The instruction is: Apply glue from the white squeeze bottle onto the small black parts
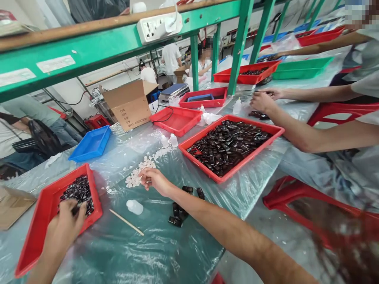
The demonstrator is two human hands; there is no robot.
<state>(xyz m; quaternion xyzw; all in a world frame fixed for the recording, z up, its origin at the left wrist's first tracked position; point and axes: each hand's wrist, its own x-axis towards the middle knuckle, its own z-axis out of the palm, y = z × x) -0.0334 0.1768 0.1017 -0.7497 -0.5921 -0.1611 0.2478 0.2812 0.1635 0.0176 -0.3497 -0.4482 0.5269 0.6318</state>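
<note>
My left hand (65, 225) is closed over a red tray (32, 240), with a small black piece (76, 209) showing between thumb and fingers. Beneath it in that tray lies a heap of small glossy black pieces (79, 189). My right hand (154, 180) is at the edge of a scattered pile of small white pieces (133, 179). Its fingers are curled together; whatever is in them is hidden. Between my hands lie a white squeeze bottle (134, 206) on its side and a thin wooden stick (126, 222). Several black pieces (175, 221) sit loose by my right forearm.
A red tray (204, 173) full of black pieces stands to the right of my right hand. Beyond are a blue tray (89, 145), an empty red tray (177, 124), small white bottles (173, 140) and a cardboard box (127, 106). A co-worker's hands (263, 100) work at the right.
</note>
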